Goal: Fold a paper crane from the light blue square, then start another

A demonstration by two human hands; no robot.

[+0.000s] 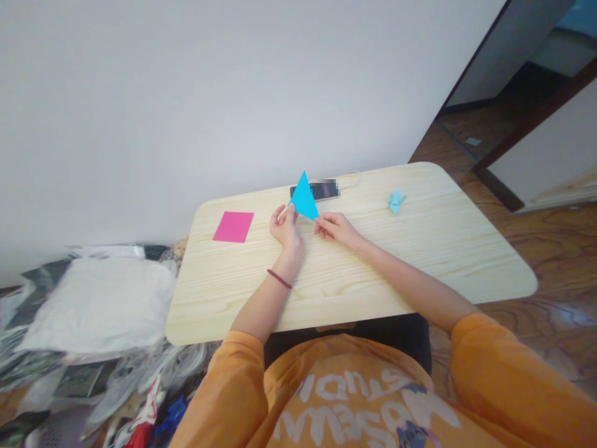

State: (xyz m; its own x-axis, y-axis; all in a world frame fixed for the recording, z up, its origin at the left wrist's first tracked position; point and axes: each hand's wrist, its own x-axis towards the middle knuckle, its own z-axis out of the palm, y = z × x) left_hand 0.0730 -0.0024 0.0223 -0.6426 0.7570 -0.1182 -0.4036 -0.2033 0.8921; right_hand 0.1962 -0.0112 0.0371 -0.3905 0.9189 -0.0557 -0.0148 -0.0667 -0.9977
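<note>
A bright blue sheet of paper (305, 198), showing as a triangle with one corner pointing up, is held over the middle of the table. My left hand (285, 227) pinches its lower left corner between thumb and fingers. At the lower right corner, the fingertips of my right hand (336, 229) are closed on the same paper. Behind the blue paper lies a phone (326, 189), partly covered by it. To the left rests a flat pink square of paper (234, 227). A light blue folded paper figure (396, 201) sits to the right.
The pale wooden table (373, 274) has rounded corners and stands against a white wall (186, 93). A white cable (354, 175) runs from the phone. A white bag (107, 305) and assorted clutter lie left of the table. A doorway opens at the right.
</note>
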